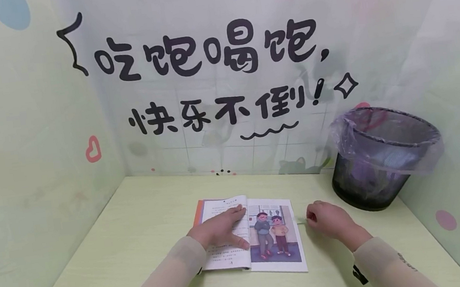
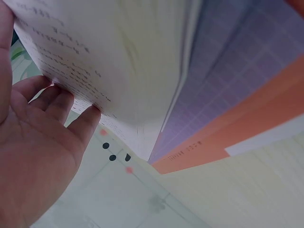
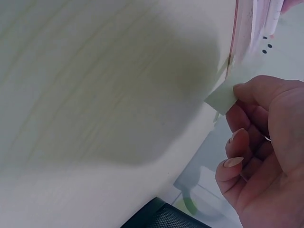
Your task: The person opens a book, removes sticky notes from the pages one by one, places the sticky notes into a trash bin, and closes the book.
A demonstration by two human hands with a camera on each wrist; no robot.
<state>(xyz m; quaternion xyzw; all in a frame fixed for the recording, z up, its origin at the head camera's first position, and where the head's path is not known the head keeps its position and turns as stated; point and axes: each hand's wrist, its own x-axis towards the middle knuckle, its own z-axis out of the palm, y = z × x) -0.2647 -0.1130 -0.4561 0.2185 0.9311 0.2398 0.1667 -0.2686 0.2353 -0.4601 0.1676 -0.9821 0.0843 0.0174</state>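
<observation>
An open book [image 1: 230, 253] lies on the table, text on its left page and a colour picture of two figures on its right page [image 1: 274, 238]. My left hand [image 1: 221, 230] rests on the left page with fingers spread; in the left wrist view its fingertips [image 2: 95, 110] touch the printed page. Just right of the book, my right hand [image 1: 330, 219] pinches a small pale green slip [image 3: 222, 98] between thumb and finger, the other fingers curled. The slip reaches from the book's right edge to that hand.
A black mesh waste bin [image 1: 369, 188] lined with a clear plastic bag [image 1: 432, 157] stands at the back right of the pale table [image 1: 148, 211]. A printed backdrop [image 1: 204, 3] rises behind and on both sides.
</observation>
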